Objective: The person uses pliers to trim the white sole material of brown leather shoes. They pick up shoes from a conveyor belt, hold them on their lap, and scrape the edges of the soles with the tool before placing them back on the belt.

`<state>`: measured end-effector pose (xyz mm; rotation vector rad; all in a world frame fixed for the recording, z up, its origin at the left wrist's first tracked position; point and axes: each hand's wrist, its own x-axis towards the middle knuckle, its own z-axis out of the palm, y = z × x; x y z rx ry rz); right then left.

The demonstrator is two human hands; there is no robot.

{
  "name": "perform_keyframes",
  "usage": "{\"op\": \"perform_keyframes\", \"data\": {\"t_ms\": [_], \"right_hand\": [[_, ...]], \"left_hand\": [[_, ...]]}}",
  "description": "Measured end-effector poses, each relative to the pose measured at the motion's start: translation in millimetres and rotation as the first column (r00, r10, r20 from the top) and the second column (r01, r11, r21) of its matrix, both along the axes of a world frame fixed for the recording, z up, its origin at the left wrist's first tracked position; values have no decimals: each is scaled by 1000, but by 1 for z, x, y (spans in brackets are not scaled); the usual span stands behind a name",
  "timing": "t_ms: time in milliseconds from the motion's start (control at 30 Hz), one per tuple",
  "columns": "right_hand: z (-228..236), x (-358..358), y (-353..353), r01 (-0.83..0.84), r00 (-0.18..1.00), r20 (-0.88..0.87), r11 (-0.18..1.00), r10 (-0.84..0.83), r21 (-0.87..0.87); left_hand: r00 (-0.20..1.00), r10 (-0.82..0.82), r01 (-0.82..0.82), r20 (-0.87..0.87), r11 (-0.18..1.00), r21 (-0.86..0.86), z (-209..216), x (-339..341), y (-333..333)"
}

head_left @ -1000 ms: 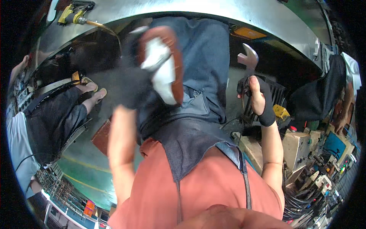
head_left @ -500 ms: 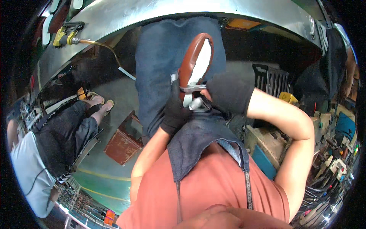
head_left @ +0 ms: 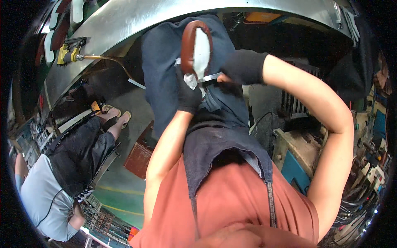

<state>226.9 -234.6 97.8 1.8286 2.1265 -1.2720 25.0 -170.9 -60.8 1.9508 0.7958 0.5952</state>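
Observation:
A brown leather shoe upper (head_left: 188, 46) with a white insole (head_left: 201, 51) rests underside up over my lap, toe toward the workbench. My left hand (head_left: 189, 96), in a black glove with pale wrapping on the fingers, grips it at the heel end. My right hand (head_left: 243, 68), also black-gloved with bare fingertips, is closed on a thin silver blade-like tool (head_left: 211, 77). The tool points left, its tip close to the heel end and my left fingers. Whether the tip touches the shoe, I cannot tell.
A curved metal workbench (head_left: 124, 20) spans the far side, with a yellow air tool (head_left: 69, 53) and hose on its left. A brown stool (head_left: 141, 156) stands at the left. Another person (head_left: 49, 194) sits beyond it. A machine housing (head_left: 295, 153) is at the right.
The shoe has moved away from me and slightly left, turning more upright. My right hand has moved up, drawing the silver tool from across the shoe to its right side.

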Motion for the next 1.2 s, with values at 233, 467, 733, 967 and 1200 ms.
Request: {"op": "perform_keyframes", "data": {"t_ms": [233,467,733,967,1200], "right_hand": [[-30,-38,-25,71,994,-102,944,-40,321],[-31,-8,-55,344,931,-143,938,-336,35],[-3,-12,-5,233,971,-170,800,-166,553],[-12,-23,-63,790,518,-383,600,-765,-129],[-111,-90,-83,847,-200,-361,24,-911,-532]], "left_hand": [[952,-99,19,-290,964,-267,32,-15,32],[999,46,-52,-23,925,-376,55,19,31],[886,-427,265,-181,786,-559,44,0,40],[995,-74,103,73,749,-655,65,-11,50],[992,89,-120,-89,881,-458,115,50,188]]}}
